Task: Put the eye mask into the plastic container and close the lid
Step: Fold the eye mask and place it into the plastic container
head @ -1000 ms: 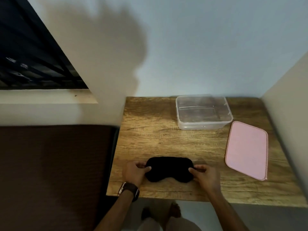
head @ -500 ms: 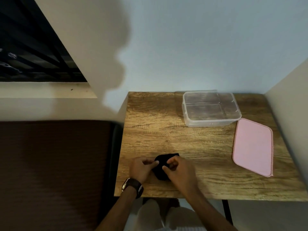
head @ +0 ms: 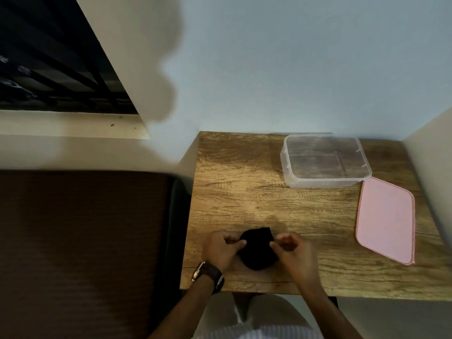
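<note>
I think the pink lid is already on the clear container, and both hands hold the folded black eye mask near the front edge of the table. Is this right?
Not quite. In the head view the pink lid lies flat on the table, beside the clear container, which is open and empty. The rest holds: the left hand and right hand hold the folded black eye mask near the front edge.

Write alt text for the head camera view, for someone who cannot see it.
Two bare hands, left hand and right hand, pinch a bunched black eye mask at the near edge of a wooden table. Farther back sits an open, empty clear plastic container, with its pink lid lying flat beside it.
</note>
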